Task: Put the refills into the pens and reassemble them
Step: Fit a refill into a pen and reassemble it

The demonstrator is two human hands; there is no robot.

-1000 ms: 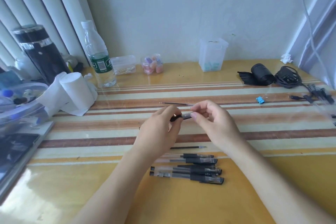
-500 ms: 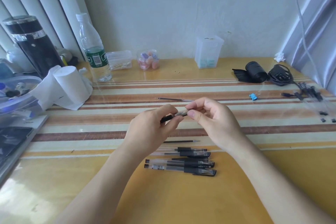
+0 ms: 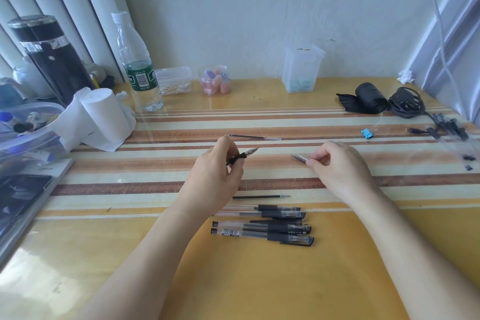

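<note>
Two pieces are held apart: a pen point(image 3: 242, 156) gripped by the left hand point(image 3: 215, 176), a clear cap point(image 3: 298, 158) pinched by the right hand point(image 3: 340, 169).

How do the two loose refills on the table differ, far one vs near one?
Far refill is dark on the left, pale toward its right end; near refill is dark almost end to end. Near refill lies just beyond the pile of pens; far refill lies alone farther back. Both lie loose on the table, running left-right.
</note>
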